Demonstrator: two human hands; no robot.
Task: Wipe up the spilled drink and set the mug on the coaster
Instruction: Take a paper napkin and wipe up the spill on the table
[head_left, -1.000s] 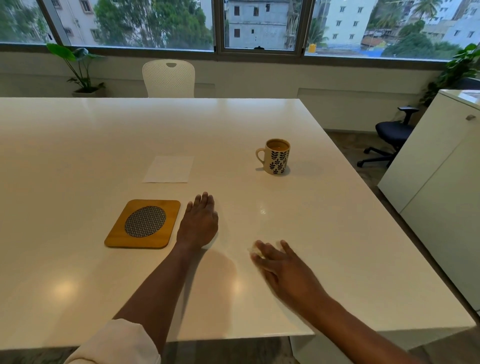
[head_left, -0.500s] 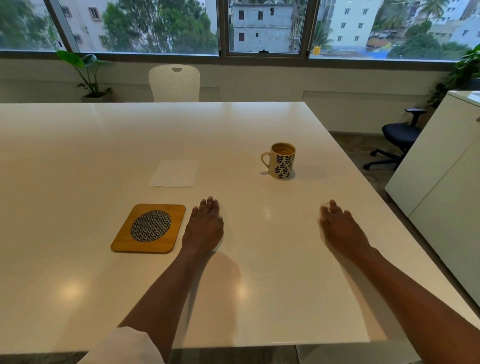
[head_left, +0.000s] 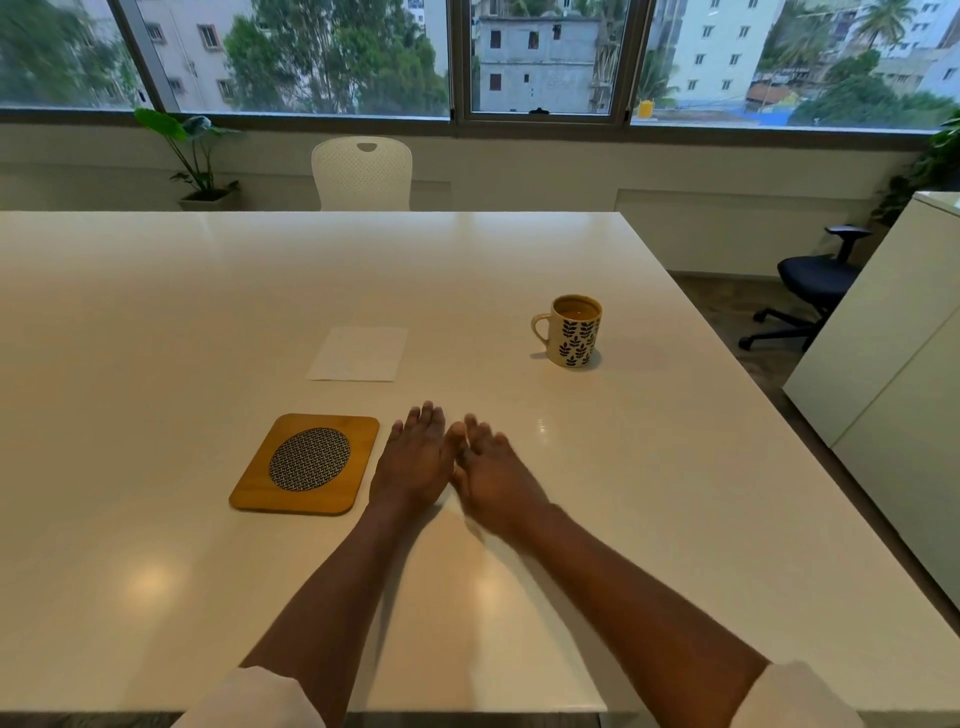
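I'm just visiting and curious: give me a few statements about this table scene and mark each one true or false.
1. The mug stands on the coaster. False: it stands on the bare table, well off to the right of and beyond the coaster.
2. The mug holds a brownish drink. True.
3. The left hand holds the napkin. False: the napkin lies flat on the table beyond the coaster, and neither hand touches it.
4. The right hand lies close beside the left hand, just right of the coaster. True.
5. The mug has tipped over. False: it stands upright.
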